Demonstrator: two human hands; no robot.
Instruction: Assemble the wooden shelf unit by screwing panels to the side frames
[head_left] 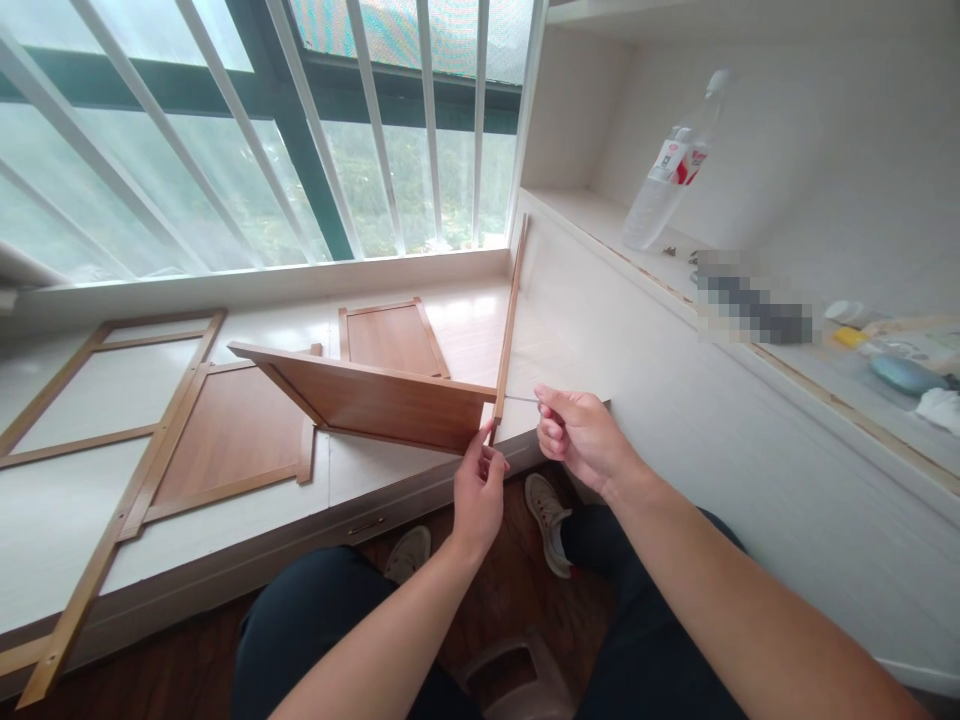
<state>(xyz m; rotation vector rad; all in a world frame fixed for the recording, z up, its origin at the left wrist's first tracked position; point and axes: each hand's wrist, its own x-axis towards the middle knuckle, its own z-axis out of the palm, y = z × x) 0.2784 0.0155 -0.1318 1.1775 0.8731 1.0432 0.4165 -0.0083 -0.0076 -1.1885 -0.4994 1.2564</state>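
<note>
far left: flat frame (pixel 105 400) lying on the sill (pixel 225 520), brown panel (pixel 232 430) set inside it. further in, smaller panel (pixel 394 338) lying flat near the window (pixel 225 130). centre: tilted board (pixel 367 395) raised off the sill, near corner meeting an upright strip (pixel 510 320). left hand (pixel 477 495) closed in a pinch on the board's lower corner at that joint. right hand (pixel 581 435) just beside, fingers curled around a thin pale rod (pixel 521 398) pointing at the strip. below: dark trousers, two shoes (pixel 547 510) on the floor. right: white shelf (pixel 585 210) holding a clear bottle (pixel 664 180), small items blurred further along.
</note>
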